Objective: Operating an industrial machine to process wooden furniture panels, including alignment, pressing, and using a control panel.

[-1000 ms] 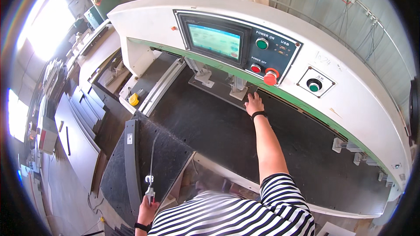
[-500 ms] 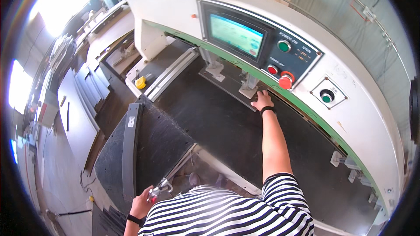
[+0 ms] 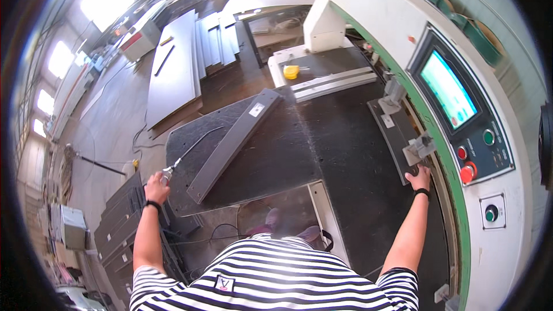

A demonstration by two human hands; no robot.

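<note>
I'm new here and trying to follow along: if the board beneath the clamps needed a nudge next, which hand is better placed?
The right hand, probably: it is at the near end of the board. The left hand is across the table, gripping a thin-nozzled tool.

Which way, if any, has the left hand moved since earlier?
Yes: left hand moved leftward, from the near edge of the black side table to beyond its left edge.
</note>
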